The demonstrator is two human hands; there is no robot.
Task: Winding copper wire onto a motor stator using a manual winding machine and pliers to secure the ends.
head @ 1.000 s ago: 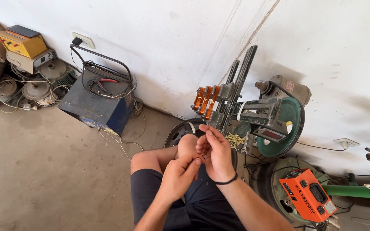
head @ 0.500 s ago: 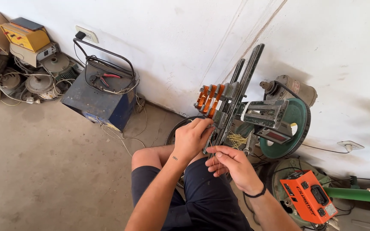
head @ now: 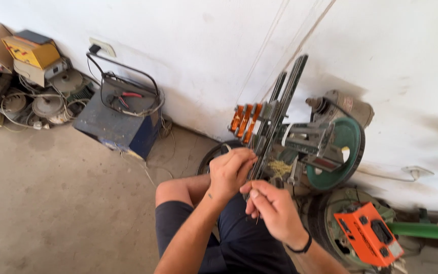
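White wall, left hand [head: 230, 171] fisted at metal frame [head: 275, 119]

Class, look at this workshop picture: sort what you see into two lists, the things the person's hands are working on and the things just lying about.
In hand:
left hand at the metal machine frame
right hand pinching a thin pin or wire
green wheel on the same machine

Lying about:
blue box with cables
yellow box
orange power tool
old motor parts
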